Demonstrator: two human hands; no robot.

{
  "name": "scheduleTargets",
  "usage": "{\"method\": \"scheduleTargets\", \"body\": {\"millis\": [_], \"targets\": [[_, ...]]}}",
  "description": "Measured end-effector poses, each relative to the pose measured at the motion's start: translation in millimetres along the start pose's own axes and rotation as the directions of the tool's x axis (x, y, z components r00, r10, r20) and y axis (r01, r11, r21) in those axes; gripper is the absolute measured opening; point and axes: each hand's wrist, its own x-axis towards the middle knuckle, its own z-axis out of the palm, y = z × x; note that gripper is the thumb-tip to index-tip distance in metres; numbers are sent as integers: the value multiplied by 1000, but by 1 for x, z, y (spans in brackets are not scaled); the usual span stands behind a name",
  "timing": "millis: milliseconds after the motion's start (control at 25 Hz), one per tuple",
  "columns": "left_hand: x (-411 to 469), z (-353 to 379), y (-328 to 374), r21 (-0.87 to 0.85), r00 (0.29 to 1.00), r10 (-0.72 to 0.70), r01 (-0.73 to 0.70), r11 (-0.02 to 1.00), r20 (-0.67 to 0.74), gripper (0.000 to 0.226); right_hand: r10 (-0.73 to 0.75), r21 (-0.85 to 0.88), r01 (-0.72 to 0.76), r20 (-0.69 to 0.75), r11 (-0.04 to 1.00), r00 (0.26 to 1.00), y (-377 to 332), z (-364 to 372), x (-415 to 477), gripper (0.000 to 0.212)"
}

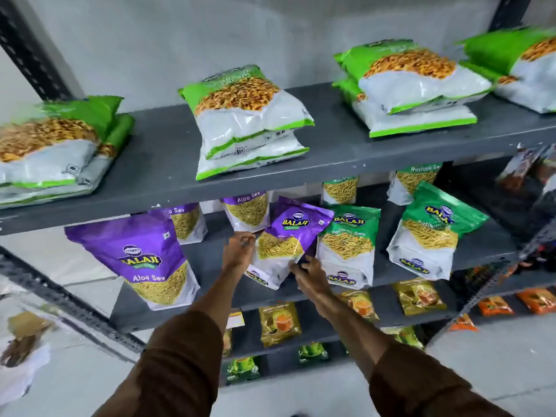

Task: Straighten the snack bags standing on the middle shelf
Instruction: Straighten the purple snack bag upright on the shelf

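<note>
On the middle shelf [207, 260], near its front edge, the purple Aloo Sev bag [288, 242] leans against the green Ratlami Sev bag [346, 245]. The left hand [239, 251] has its grip pinching the bag's left edge. The right hand [310, 273] touches its base, grip unclear. A hard shove could topple both bags.

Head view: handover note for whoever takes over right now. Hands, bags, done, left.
Left hand holds the left edge of the middle purple bag; right hand touches its lower right side, fingers spread.
That bag leans right on the middle shelf, toward the roughly upright green Ratlami Sev bag.
Done: nothing clearly finished.
Left: stand this bag upright, then the tilted big Aloo Sev bag and the tilted right green bag.
</note>
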Motion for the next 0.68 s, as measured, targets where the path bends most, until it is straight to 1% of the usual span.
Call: {"method": "scheduleTargets", "body": {"millis": [80, 120, 160, 200, 240, 320, 400, 440, 480, 560, 680], "targets": [[26, 5, -15, -12, 984, -71, 74, 997, 161, 32, 142, 115, -142, 3, 983, 990, -1, 18, 14, 42], [33, 9, -24, -32, 960, -126, 138, 990, 249, 36, 196, 135, -198, 28, 971, 980, -1, 22, 16, 42], [37, 14, -31, -60, 935, -180, 207, 976, 305, 42, 231, 176, -237, 57, 955, 971, -2, 27, 17, 39], [44, 20, -38, -105, 927, -201, 245, 964, 317, 46, 229, 192, -240, 76, 952, 970, -1, 30, 21, 37], [48, 26, -43, -145, 930, -213, 265, 953, 299, 45, 215, 211, -225, 70, 951, 974, 2, 34, 25, 38], [50, 27, -46, -220, 938, -209, 273, 937, 276, 28, 179, 182, -178, 12, 967, 984, 11, 41, 35, 48], [34, 23, -43, -300, 947, -187, 265, 916, 263, 13, 130, 157, -127, -6, 979, 992, 44, 46, 50, 60], [22, 21, -44, -363, 957, -165, 246, 899, 239, 5, 108, 153, -106, -7, 982, 994, 45, 44, 43, 65], [9, 20, -46, -434, 966, -151, 230, 871, 208, 7, 91, 172, -89, -8, 981, 996, 34, 40, 29, 69], [-16, 14, -48, -529, 980, -121, 187, 828, 157, 25, 40, 187, -41, 5, 981, 999, 20, 30, 0, 70], [-58, 2, -51, -567, 991, -65, 121, 815, 118, 32, -76, 163, 69, 36, 984, 996, 9, 12, -44, 70]]}}
